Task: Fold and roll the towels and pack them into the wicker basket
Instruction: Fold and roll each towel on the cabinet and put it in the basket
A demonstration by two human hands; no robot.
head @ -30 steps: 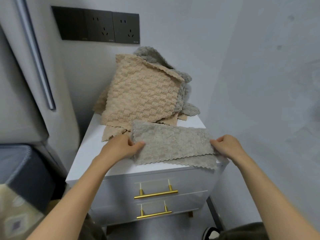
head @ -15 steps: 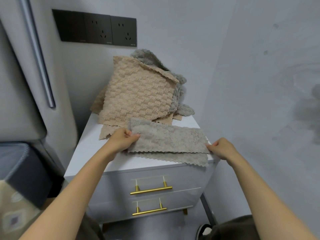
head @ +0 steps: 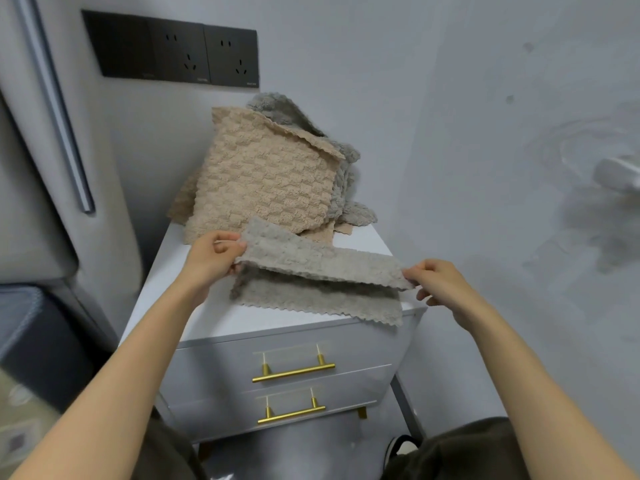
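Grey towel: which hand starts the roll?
Probably the right hand: it pinches the grey towel end at the cabinet edge, so rolling goes inward. The left hand pinches the other end.

Left hand (head: 214, 254), right hand (head: 441, 284) held apart, both pinching.

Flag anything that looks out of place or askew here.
The grey towel, pinched at both ends by the left hand and right hand, lies skewed, its right corner overhanging the cabinet. Behind it the towel pile is heaped unevenly. No basket shows.
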